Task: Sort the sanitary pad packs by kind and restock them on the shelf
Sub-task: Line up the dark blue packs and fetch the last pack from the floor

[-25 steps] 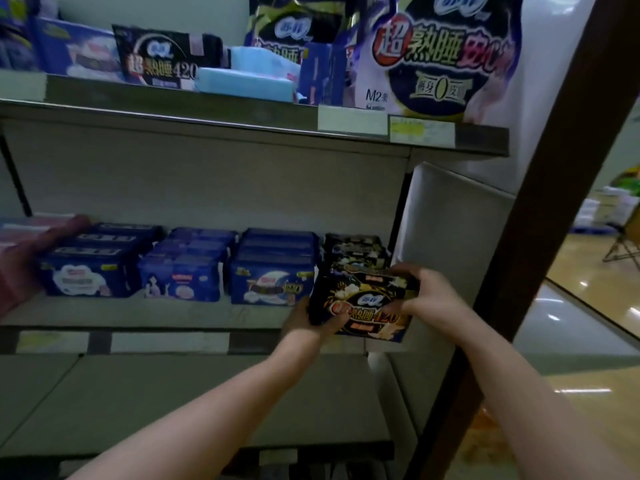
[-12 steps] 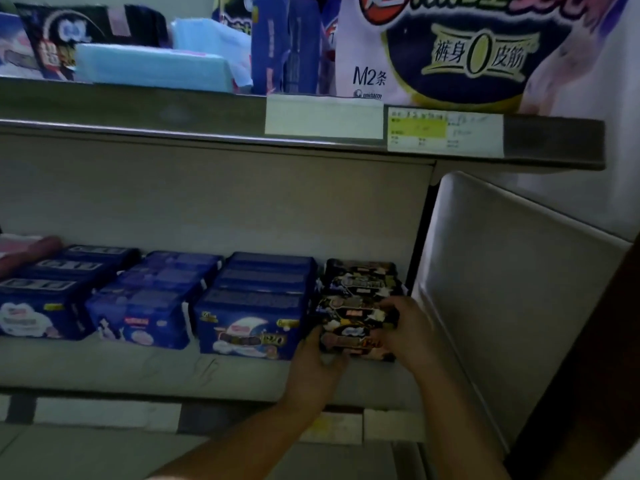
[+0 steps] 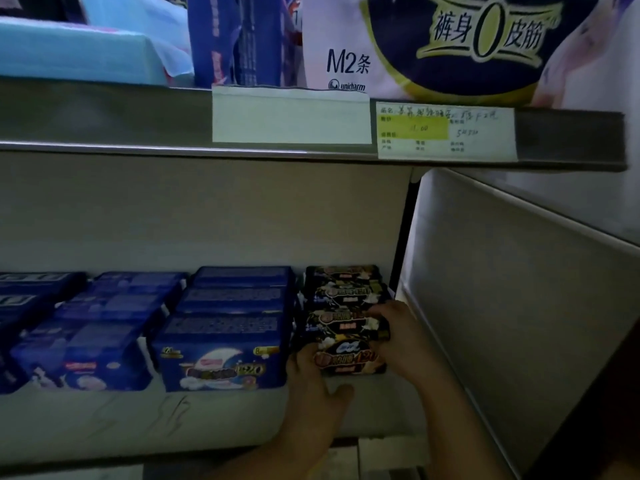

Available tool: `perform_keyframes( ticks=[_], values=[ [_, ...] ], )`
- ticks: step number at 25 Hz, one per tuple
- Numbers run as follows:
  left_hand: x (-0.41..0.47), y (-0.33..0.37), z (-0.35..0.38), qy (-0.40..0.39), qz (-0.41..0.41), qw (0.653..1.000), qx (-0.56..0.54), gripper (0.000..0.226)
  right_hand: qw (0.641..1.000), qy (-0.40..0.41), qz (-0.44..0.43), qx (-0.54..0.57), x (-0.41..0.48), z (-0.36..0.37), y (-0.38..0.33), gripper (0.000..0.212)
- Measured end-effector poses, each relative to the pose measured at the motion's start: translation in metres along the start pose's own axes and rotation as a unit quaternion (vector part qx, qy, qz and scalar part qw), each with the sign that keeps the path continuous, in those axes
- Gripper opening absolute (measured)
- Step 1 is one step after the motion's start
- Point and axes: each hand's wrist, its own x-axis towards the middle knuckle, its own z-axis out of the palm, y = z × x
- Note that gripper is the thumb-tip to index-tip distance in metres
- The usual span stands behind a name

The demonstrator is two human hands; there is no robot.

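A black pad pack (image 3: 348,356) with gold and white print stands at the front of a row of like black packs (image 3: 343,289) at the right end of the lower shelf (image 3: 138,420). My left hand (image 3: 311,393) grips its left end, thumb below the pack on the shelf. My right hand (image 3: 401,337) holds its right end, fingers curled over the top edge. Left of this row stand rows of dark blue pad packs (image 3: 221,351).
A grey side panel (image 3: 512,306) closes the shelf just right of my right hand. The upper shelf (image 3: 104,116) with price labels (image 3: 446,133) hangs overhead, carrying a large white and purple pack (image 3: 433,46), blue boxes (image 3: 239,39) and light blue packs (image 3: 76,50).
Both hands carried the black pack from in front of the shelf into the right-end row and set it down at the front. The camera moved in closer to the shelf.
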Motion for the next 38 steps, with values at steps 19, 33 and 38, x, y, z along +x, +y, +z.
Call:
perform_keyframes(
  ticks=[19,33,38],
  values=[
    [0.054,0.016,-0.018,0.001,0.128,0.816,0.564,0.077,0.959,-0.154,0.039,-0.234,0.095,0.043,-0.036,0.064],
    [0.046,0.006,0.012,0.095,0.207,0.825,0.518,0.074,0.961,-0.124,0.033,-0.243,0.088,0.037,-0.016,0.059],
    [0.047,0.006,0.016,0.101,0.212,0.823,0.517,0.074,0.961,-0.122,0.035,-0.245,0.089,0.037,-0.015,0.059]
  ],
)
